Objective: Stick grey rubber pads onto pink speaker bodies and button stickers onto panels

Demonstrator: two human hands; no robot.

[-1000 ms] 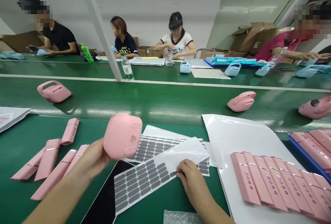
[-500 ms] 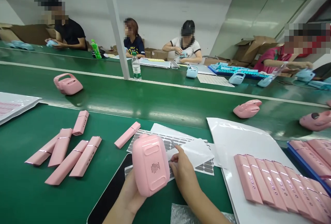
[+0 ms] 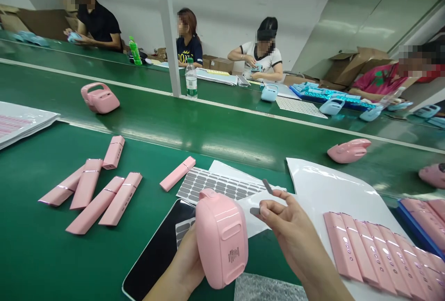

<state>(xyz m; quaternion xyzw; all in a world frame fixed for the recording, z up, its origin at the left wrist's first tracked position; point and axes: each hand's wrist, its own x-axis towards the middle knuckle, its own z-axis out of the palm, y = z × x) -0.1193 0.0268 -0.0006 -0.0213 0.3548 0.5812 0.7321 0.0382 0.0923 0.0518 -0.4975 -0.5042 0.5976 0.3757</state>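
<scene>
Over the green table (image 3: pixel 93 264), my left hand (image 3: pixel 187 257) curls half-closed around the side of the pink case (image 3: pixel 222 240); my right hand (image 3: pixel 292 227) pinches two grey stickers (image 3: pixel 267 186), their free ends apart from the case; a stretch of green separates the edge of the black tablet (image 3: pixel 153 254) from the pink bars (image 3: pixel 120 201).

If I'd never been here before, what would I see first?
Probably the rounded pink case in the left grip, near the bottom middle. Next, two small gray strips in the right grip, then the neat row of pink bars on the white sheet at right.
</scene>
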